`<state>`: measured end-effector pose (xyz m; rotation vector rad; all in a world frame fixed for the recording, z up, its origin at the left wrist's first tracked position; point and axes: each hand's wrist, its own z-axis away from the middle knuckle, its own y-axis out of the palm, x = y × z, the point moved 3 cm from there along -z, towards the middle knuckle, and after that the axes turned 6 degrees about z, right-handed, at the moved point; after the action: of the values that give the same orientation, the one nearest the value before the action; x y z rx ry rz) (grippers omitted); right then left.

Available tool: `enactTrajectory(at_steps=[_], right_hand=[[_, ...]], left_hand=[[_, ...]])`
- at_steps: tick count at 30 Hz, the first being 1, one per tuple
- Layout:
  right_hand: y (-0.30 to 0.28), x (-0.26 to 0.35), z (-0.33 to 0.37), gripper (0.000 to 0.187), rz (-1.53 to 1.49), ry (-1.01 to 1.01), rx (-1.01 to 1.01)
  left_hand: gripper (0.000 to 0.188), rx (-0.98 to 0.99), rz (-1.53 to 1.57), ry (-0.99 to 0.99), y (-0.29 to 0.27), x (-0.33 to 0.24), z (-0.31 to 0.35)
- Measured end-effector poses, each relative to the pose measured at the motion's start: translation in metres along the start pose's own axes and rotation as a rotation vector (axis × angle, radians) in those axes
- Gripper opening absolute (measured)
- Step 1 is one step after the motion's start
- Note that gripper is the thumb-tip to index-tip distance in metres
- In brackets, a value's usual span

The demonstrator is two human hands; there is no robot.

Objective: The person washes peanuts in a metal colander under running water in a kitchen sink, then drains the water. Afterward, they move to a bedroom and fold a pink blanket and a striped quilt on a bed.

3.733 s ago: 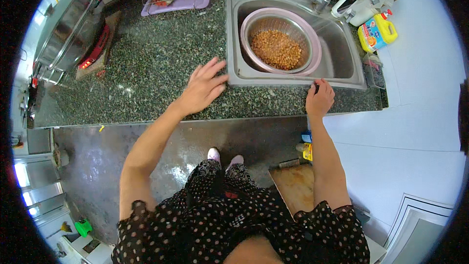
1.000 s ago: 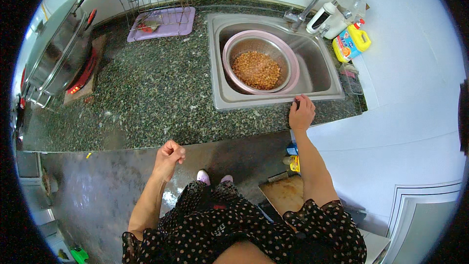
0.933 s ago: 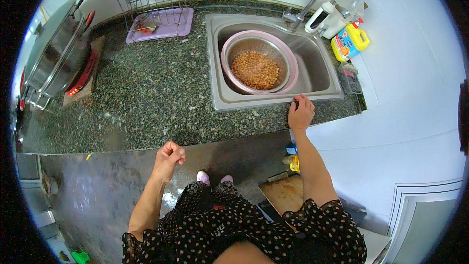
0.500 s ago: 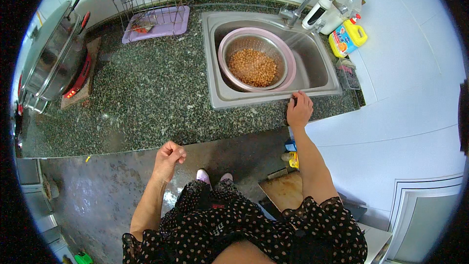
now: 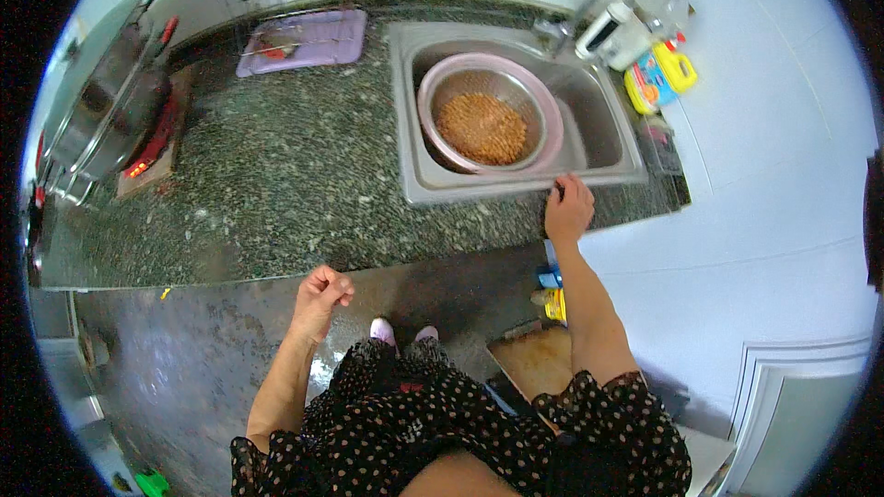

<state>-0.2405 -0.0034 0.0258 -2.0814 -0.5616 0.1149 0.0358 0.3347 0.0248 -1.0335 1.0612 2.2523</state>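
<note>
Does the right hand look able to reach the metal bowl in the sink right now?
Probably yes: the right hand is by the front edge of the sink, near the uncovered metal bowl, with only that edge and the pink basin apparently between.

Wide open stretch of table [image 5: 295, 166] between pot [image 5: 120, 129] at left and sink [image 5: 442, 191], tray [image 5: 318, 48] blocking its back, basin [image 5: 483, 61] crowding the sink's left side, open gap beside it, tap [image 5: 554, 29] behind, yellow bottle [image 5: 659, 78] at right, right hand [image 5: 570, 206] at the front rim.
</note>
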Motion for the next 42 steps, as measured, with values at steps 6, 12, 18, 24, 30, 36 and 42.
enactTrajectory(at_steps=[6,12,18,24,30,36,42], right_hand=[[0.002,-0.008,0.001,0.022,-0.01,-0.089,-0.031],[-0.006,0.007,0.003,0.021,0.009,-0.015,0.044],[-0.003,0.002,0.005,0.021,0.0,-0.053,0.012],[0.005,-0.01,0.002,0.021,0.026,-0.115,-0.014],[0.003,-0.007,0.001,0.023,0.037,0.026,0.032],[-0.002,0.0,0.003,0.023,0.018,0.018,0.016],[0.003,-0.005,0.005,0.023,0.039,0.006,0.001]], left_hand=[[0.014,0.058,0.016,0.012,-0.005,0.005,-0.004],[0.009,0.132,-0.111,0.045,-0.007,0.002,0.011],[0.006,0.146,-0.119,-0.026,-0.007,0.003,0.021],[0.011,0.121,-0.138,-0.09,-0.003,0.006,0.021],[0.01,0.121,-0.095,-0.051,-0.005,0.013,0.018],[0.018,0.156,-0.15,-0.022,-0.004,0.015,0.017],[0.022,0.13,-0.161,-0.017,-0.006,0.015,0.017]])
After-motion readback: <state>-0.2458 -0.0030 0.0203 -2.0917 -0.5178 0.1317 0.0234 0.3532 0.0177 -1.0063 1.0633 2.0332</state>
